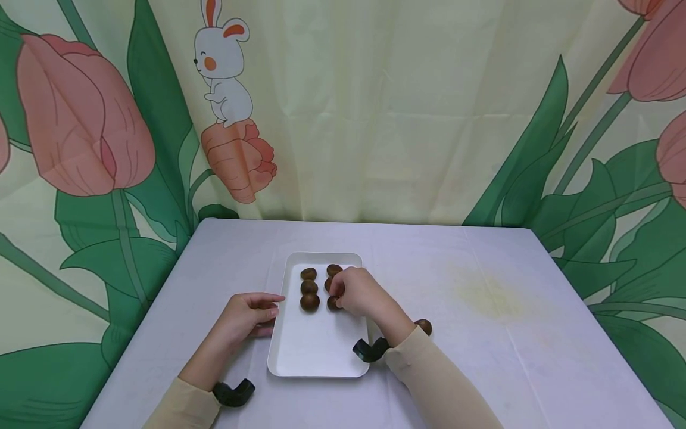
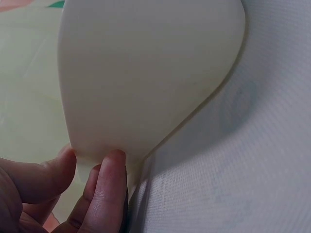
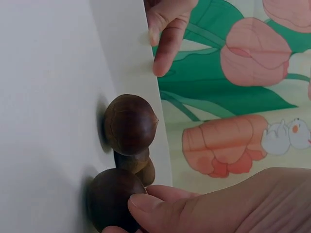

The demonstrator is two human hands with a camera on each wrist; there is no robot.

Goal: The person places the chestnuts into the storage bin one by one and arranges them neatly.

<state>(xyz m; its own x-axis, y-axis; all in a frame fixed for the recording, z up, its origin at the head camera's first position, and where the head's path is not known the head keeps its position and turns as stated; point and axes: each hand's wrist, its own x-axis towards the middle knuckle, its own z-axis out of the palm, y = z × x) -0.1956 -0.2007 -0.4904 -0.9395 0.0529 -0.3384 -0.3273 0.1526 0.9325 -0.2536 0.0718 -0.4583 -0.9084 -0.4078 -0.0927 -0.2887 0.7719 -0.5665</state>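
A white tray [image 1: 318,351] lies on the table with brown chestnuts in two columns. Three make up the left column, the nearest being a round chestnut [image 1: 309,302]. My right hand [image 1: 360,291] pinches the nearest chestnut [image 3: 114,200] of the right column between thumb and fingers, low over the tray floor. Beyond it, a far chestnut [image 1: 334,270] and another one partly covered by my fingers continue that column. My left hand [image 1: 248,316] is at the tray's left side, its fingertips [image 2: 114,158] touching the outer wall near the rim, fingers fairly straight.
One more chestnut [image 1: 424,326] sits on the white tablecloth [image 1: 455,369] right of the tray, partly hidden behind my right forearm. Black curved wrist mounts [image 1: 234,393] stick out from both sleeves. A printed curtain [image 1: 375,119] hangs behind the table's far edge.
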